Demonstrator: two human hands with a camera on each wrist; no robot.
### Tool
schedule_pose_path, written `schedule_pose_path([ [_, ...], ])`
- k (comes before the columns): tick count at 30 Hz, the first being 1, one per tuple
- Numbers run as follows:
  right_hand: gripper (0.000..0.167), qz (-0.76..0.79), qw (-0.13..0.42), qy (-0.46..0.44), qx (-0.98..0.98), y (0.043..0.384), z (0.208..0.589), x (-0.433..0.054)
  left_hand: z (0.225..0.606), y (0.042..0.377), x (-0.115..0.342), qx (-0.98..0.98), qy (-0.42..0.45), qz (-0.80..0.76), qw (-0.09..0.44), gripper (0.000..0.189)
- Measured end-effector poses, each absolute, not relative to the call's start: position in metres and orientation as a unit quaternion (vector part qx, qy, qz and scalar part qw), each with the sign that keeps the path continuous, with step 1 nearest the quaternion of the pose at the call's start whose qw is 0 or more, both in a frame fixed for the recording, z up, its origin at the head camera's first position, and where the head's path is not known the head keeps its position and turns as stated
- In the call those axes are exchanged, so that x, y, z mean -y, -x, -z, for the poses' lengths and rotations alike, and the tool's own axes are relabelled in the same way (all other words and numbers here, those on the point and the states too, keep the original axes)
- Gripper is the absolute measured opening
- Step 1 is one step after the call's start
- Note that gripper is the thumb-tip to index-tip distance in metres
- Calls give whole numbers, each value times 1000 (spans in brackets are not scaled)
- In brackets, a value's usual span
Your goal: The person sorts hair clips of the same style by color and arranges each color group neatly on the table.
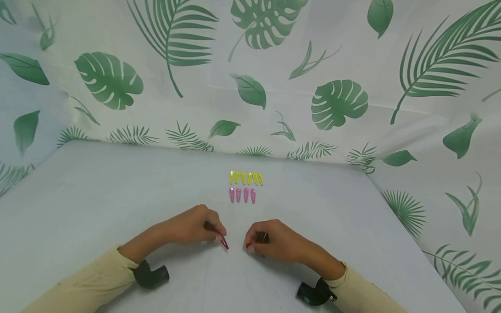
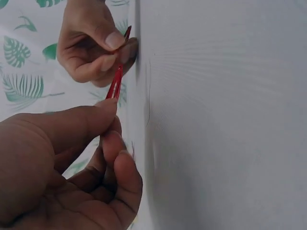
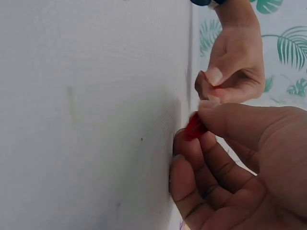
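My left hand (image 1: 195, 225) pinches a red snap hair clip (image 2: 115, 86) between thumb and fingers, and the clip's narrow end points away from the fingertips. Across a small gap, my right hand (image 1: 279, 241) holds another red hair clip (image 3: 194, 126) between thumb and forefinger, mostly covered by the fingers in the head view. Both hands are low over the white table. Beyond them lies a row of several pink hair clips (image 1: 246, 194). Directly behind that is a row of several yellow hair clips (image 1: 249, 178), set side by side.
The white table (image 1: 156, 182) reaches back to a hanging cloth (image 1: 282, 100) printed with green leaves. Black wrist devices (image 1: 150, 274) sit below both forearms, close to the tabletop. A thin hair-like strand (image 2: 149, 96) shows on the table in the left wrist view.
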State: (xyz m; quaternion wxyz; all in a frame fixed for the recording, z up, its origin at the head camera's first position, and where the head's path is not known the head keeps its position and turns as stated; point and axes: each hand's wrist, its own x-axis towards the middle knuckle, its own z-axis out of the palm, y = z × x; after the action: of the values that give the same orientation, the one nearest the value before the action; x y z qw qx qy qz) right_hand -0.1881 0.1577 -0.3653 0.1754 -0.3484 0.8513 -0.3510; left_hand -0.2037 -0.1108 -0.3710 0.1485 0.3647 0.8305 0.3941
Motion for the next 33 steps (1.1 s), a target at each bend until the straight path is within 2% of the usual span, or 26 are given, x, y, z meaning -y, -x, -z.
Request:
schedule_pose_path([
  [13, 19, 428, 170, 328, -825, 199, 366, -161, 366, 208, 104, -784, -312, -497, 204, 20],
  [25, 19, 438, 149, 323, -825, 211, 365, -160, 367, 219, 99, -827, -333, -427, 151, 27],
  [33, 17, 440, 135, 309, -832, 212, 359, -152, 368, 221, 98, -828, -317, -438, 149, 15],
])
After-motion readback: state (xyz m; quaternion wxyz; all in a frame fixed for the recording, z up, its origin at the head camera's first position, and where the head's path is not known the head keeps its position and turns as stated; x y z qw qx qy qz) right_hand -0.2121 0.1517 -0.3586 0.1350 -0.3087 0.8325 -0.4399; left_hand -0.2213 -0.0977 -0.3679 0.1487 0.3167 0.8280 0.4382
